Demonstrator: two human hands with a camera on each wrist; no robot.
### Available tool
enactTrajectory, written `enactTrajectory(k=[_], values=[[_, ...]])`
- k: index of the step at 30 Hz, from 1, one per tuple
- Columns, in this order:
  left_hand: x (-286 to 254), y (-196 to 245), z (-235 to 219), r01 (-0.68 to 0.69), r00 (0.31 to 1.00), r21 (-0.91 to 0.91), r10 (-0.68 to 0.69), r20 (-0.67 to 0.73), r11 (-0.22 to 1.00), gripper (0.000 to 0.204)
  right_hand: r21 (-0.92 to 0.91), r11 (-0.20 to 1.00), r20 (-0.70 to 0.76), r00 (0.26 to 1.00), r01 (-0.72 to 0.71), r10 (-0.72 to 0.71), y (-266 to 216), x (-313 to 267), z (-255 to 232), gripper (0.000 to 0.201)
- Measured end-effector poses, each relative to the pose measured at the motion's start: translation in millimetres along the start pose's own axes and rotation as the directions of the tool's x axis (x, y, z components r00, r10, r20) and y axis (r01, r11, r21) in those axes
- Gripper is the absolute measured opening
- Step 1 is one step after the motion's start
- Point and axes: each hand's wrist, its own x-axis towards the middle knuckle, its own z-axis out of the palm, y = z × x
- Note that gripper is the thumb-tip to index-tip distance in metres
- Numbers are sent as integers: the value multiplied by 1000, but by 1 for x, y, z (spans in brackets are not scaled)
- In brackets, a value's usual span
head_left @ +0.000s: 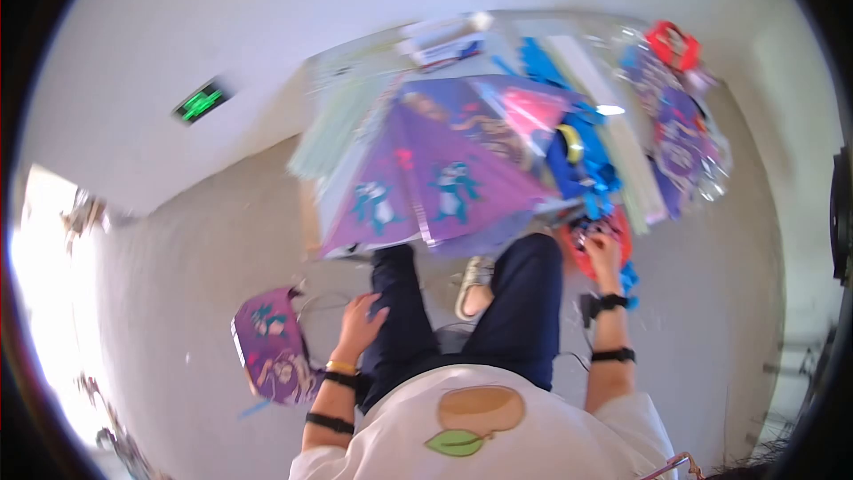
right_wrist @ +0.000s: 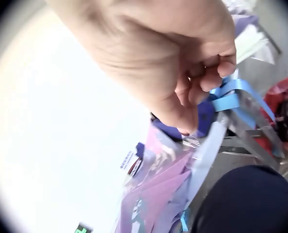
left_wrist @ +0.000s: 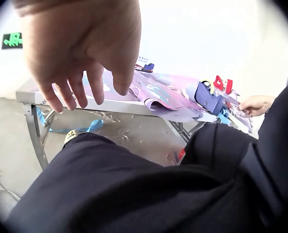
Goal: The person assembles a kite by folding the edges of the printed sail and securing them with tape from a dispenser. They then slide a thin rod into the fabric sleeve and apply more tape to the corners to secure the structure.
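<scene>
My left hand [head_left: 361, 327] hovers by the left thigh, its fingers extended and holding nothing. In the left wrist view it hangs in front of the table edge. My right hand [head_left: 604, 258] is at the table's right front corner, fingers loosely curled, thumb apart from them, nothing visible between. Beneath it in the head view is a red container [head_left: 570, 247] with dark contents. Close by are a blue tape dispenser [right_wrist: 207, 119] and bright blue ribbon [right_wrist: 226, 102]. A purple sheet with penguin prints [head_left: 391, 187] spreads over the table, its front edge overhanging.
Long pale strips [head_left: 333, 138] lie at the table's left, more strips [head_left: 622, 138] at its right. A white box [head_left: 442, 43] stands at the back. Plastic-wrapped purple pieces [head_left: 680, 142] and a red tape holder [head_left: 673, 46] occupy the far right. Another purple printed piece [head_left: 275, 347] is low at left.
</scene>
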Motion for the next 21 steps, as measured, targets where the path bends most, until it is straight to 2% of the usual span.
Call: enactTrajectory(k=[1,3,5,7,8,12,13,15,16,18,19,20,21], values=[[0,-1,2,-26,999,-23,24,-49,999,38,-33,996,67,995,82,-80,-23,-5,-6,15],[2,0,1,24,994,-30,-27,-104,999,37,-202,956,191,966,214,-176,-95,-19,-12,10],[5,-4,1,32,993,-117,-44,-108,993,36,-223,919,301,920,325,-252,-157,-32,-3,8],[7,-5,-4,69,987,-146,-89,-132,987,36,-166,862,419,826,478,-378,-208,-38,18,8],[5,-7,-5,90,985,-167,-113,-131,982,35,-107,877,478,798,469,-368,-238,-43,29,9],[-3,-30,-8,116,969,-211,-157,-190,971,34,58,782,631,585,620,-510,-313,-48,98,10],[-6,-33,-12,138,966,-205,-178,-188,969,34,56,774,644,569,631,-511,-330,-49,117,10],[-9,-45,-13,171,959,-219,-214,-188,961,34,163,718,687,444,677,-576,-361,-53,154,10],[-10,-53,-13,166,950,-258,-224,-216,952,36,160,711,700,429,684,-571,-373,-55,174,10],[-7,-67,-12,167,937,-316,-250,-245,934,38,257,640,725,294,724,-623,-394,-59,211,10],[-3,-74,-11,191,911,-490,-340,-235,851,40,255,634,738,277,730,-616,-406,-63,225,10],[3,-82,-11,199,883,-644,-421,-209,738,42,319,686,790,216,655,-574,-417,-68,238,10],[12,-90,-12,202,878,-656,-432,-208,727,42,367,737,833,152,567,-532,-429,-71,249,11]])
